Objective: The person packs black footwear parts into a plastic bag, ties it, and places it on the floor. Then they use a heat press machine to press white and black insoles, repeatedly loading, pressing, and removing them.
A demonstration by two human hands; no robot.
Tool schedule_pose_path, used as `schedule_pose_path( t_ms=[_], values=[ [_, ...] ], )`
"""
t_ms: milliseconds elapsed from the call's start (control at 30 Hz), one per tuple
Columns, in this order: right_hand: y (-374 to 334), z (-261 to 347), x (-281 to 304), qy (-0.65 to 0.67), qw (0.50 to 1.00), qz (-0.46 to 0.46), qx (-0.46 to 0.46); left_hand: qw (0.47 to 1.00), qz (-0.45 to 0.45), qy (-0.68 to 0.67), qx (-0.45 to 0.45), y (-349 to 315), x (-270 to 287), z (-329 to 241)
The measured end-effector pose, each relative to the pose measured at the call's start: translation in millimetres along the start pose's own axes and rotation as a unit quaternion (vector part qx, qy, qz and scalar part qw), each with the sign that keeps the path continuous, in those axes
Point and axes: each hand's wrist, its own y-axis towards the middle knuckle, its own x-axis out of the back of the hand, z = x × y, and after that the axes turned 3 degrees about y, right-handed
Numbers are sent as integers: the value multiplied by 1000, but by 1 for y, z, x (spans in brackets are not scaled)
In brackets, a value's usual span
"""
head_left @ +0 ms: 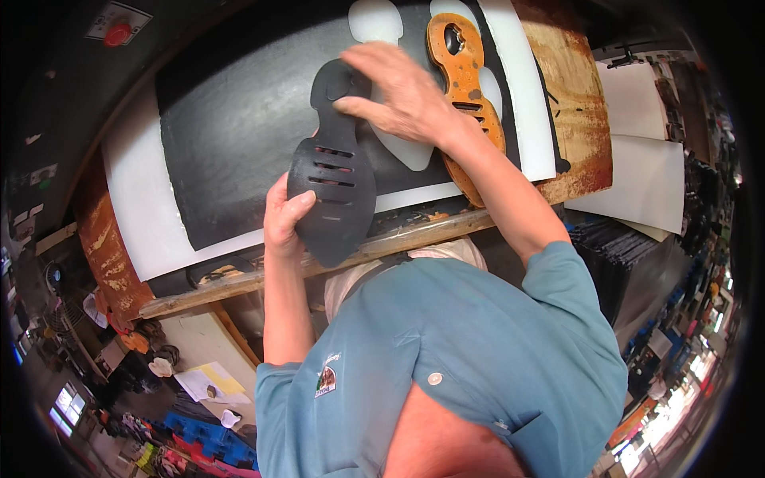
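Observation:
A black sole-shaped cutout [339, 187] with several slots across its wide part is held over the worktable, its narrow rounded end pointing away from me. My left hand [285, 213] grips its left edge, thumb on top and fingers underneath. Over the narrow end, my right hand [402, 95] is slightly blurred, with fingers stretched out and thumb apart, the thumb tip at the rounded end. An orange cutting die [470, 76] of similar outline lies to the right of that hand. Beneath everything is a black sheet [239, 135] with sole-shaped openings showing white.
A white board [131, 187] extends beyond the black sheet. The table's wooden front edge [231, 285] runs close to my body. White sheets [637, 179] and a dark stack [617, 255] stand at the right. A red button [118, 33] sits on the dark machine at upper left.

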Motion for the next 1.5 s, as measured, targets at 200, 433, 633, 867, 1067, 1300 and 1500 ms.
schedule_pose_path(
  t_ms=[200, 433, 633, 867, 1067, 1300, 1500],
  values=[
    [10, -18, -13, -29, 996, 87, 14, 994, 32, -101, -7, 31, -6, -3],
    [25, -26, -6, 94, 989, 111, 36, 982, 11, -186, 13, 38, -11, -1],
    [17, -21, 0, 273, 949, 100, -124, 947, 24, -320, 16, 44, -22, 1],
    [8, -20, 8, 536, 804, -11, -256, 980, 62, -187, -7, 30, -21, -7],
    [-11, -84, 80, 378, 876, -247, -169, 991, -91, 14, -99, -28, 52, -29],
    [-82, -170, 175, -179, 916, -282, -221, 877, -371, 185, -243, -89, 260, -118],
    [-103, -129, 161, -408, 877, -208, -142, 607, -634, 468, -106, -136, 446, -177]
  ],
)
